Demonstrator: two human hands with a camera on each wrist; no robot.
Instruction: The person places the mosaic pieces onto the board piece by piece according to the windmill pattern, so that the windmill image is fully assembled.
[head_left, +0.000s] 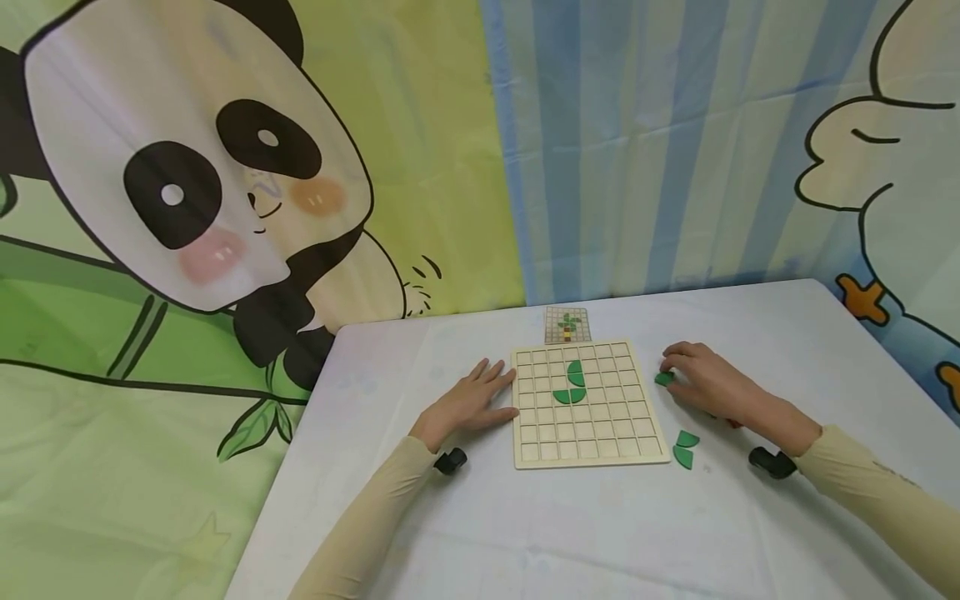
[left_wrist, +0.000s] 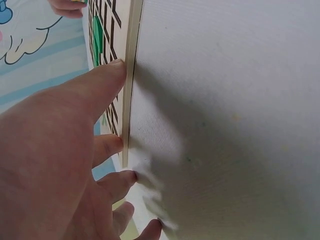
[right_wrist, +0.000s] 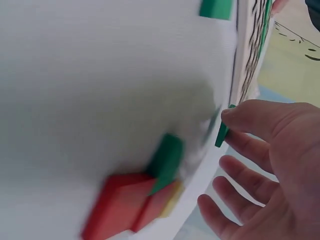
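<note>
My right hand (head_left: 708, 382) is off the board's right side and pinches a green quarter-circle piece (right_wrist: 224, 129) between thumb and forefinger. Its other fingers are loosely bent. My left hand (head_left: 468, 402) lies at the left edge of the square wooden grid board (head_left: 592, 450), fingers spread, with thumb and forefinger tips right at the rim. Several green quarter-circle pieces (head_left: 577, 379) sit in cells around the board's upper middle. In the right wrist view, red blocks (right_wrist: 120, 202), a yellow edge and a blurred green piece (right_wrist: 167, 160) lie below the hand.
Two loose green quarter pieces (head_left: 683, 456) lie right of the board, near its lower corner. Behind the board is a small pattern card (head_left: 567, 325) with a printed grid. The white-covered table (head_left: 585, 542) ends at a printed panda curtain (head_left: 442, 167) at the back.
</note>
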